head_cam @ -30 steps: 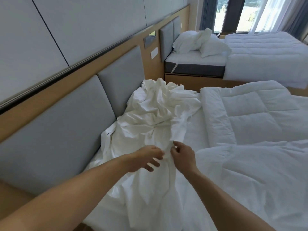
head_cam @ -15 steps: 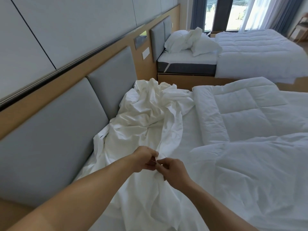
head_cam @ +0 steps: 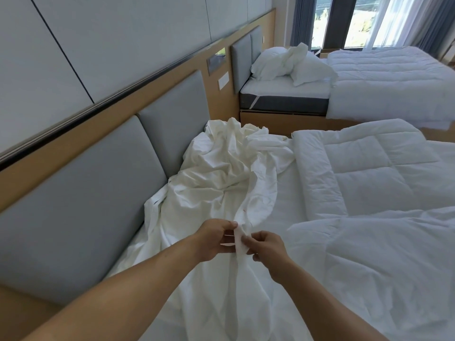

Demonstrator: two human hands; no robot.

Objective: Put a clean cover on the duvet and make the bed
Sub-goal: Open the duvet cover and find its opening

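Cover edge (head_cam: 239, 242) between left hand (head_cam: 216, 238) and right hand (head_cam: 267, 247).

The cover (head_cam: 221, 173) lies heaped on the near bed (head_cam: 288, 193), along the headboard (head_cam: 86, 205) at the left. The duvet (head_cam: 369, 193) lies to its right on the same bed. At the heap's near end the left hand (head_cam: 216, 238) and the right hand (head_cam: 266, 247), side by side, pinch a fold of the cover. Farther off stands a second bed (head_cam: 283, 104), with pillows (head_cam: 290, 65) at its left end and a window (head_cam: 357, 20) behind.
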